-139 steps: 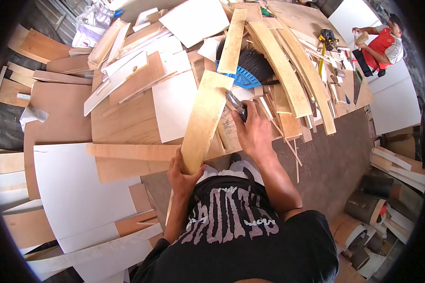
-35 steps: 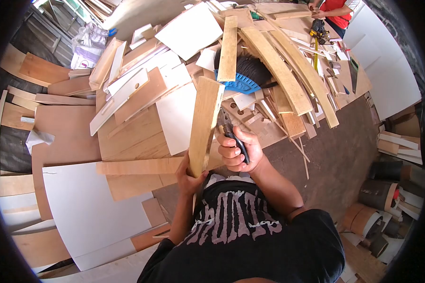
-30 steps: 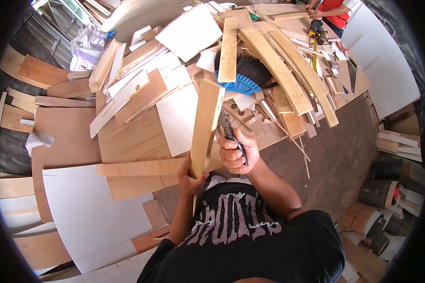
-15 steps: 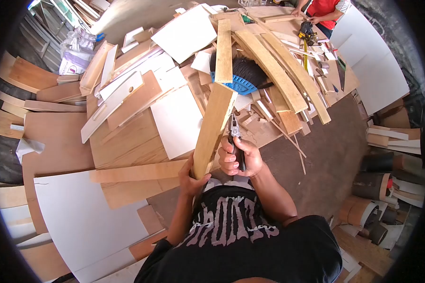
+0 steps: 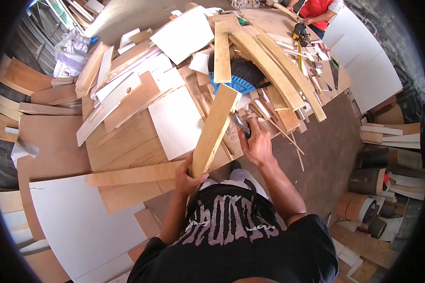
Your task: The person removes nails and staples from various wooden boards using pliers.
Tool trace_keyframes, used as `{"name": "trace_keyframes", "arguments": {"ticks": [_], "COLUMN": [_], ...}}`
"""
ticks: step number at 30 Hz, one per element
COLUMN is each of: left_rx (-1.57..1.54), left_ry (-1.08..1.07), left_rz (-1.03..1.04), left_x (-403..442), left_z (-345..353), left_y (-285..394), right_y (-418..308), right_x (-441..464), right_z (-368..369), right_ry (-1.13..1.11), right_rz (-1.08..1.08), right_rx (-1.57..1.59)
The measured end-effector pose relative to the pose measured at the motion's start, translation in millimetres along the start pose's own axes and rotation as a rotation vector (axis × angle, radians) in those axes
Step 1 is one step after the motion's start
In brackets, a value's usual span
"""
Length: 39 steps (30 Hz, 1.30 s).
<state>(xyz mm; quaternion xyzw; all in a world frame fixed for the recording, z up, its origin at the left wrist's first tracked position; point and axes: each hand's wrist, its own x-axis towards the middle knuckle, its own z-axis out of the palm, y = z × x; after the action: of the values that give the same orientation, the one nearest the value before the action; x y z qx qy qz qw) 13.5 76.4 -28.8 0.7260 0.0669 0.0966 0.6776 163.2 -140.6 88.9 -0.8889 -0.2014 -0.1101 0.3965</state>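
My left hand is closed around the lower end of a wooden plank, which I hold tilted with its far end pointing away from me. In my right hand is a pair of pliers with a metal head and dark handles. The head of the pliers is at the plank's right edge, near its far end; whether the jaws grip anything is too small to tell. Just beyond the plank lie a blue brush with black bristles and a narrow board across it.
Long wooden strips, white panels and offcuts cover the worktable. A tape measure lies near another person in a red shirt. A large white sheet is at lower left. Curved pieces stand at right.
My right hand has turned over and moved right, bringing the pliers' head from upright beside the plank to its right edge. My left hand keeps its hold. The other person has shifted.
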Motion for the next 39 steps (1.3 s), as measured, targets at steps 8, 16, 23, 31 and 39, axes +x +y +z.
{"name": "trace_keyframes", "arguments": {"ticks": [8,16,23,31,39], "left_rx": [-0.009,0.123,0.037,0.001,0.056], "left_ry": [-0.003,-0.032,0.033,0.004,0.089], "left_rz": [-0.016,-0.049,-0.172,-0.153,-0.216], "left_x": [-1.2,6.2,13.3,27.7,23.3], "left_z": [2.4,12.0,32.2,58.3,102.9], "left_y": [-4.2,1.5,-0.1,3.3,7.0], "right_y": [9.9,26.3,43.0,71.1,104.9], "right_x": [1.0,7.7,32.3,55.2,70.3], "right_z": [2.7,9.1,-3.3,-11.8,-19.4], "right_ry": [0.065,-0.044,0.102,0.062,0.054], "right_rz": [-0.175,0.175,-0.033,-0.013,-0.087], "right_rx": [0.028,0.19,0.024,-0.078,-0.205]}}
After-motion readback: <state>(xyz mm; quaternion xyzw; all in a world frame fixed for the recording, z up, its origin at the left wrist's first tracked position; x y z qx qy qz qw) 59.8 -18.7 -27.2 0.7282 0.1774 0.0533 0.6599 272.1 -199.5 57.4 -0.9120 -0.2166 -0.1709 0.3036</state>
